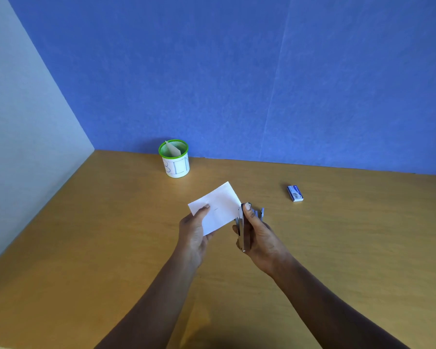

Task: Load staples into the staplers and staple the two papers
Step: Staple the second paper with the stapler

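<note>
- The left hand (194, 230) pinches a white paper (218, 210) by its near left corner, thumb on top and fingers curled beneath; the sheet is held up above the table (86, 248), tilted, with its far corner pointing away from the person
- Whether this is one sheet or two laid together cannot be told; a short thin mark shows on the upper face just beside the thumb
- The right hand (258, 234) is wrapped round a silver metal stapler (242, 230); the thumb lies along the top with its tip at the front end, and the fingers curl under the body
- The stapler's front end meets the paper's right edge; whether the edge sits inside the mouth cannot be told
- A blue-grey thing (260, 212) lies on the table just behind the right hand (mostly hidden, so its kind is not clear)
- A small blue and white box of staples (295, 193) lies flat on the table, well apart to the right of the hands
- A green-rimmed mesh cup (175, 162) with a white hand-lettered label stands near the blue wall (237, 71), to the far left of the paper; a pale slip (172, 148) leans inside it
</note>
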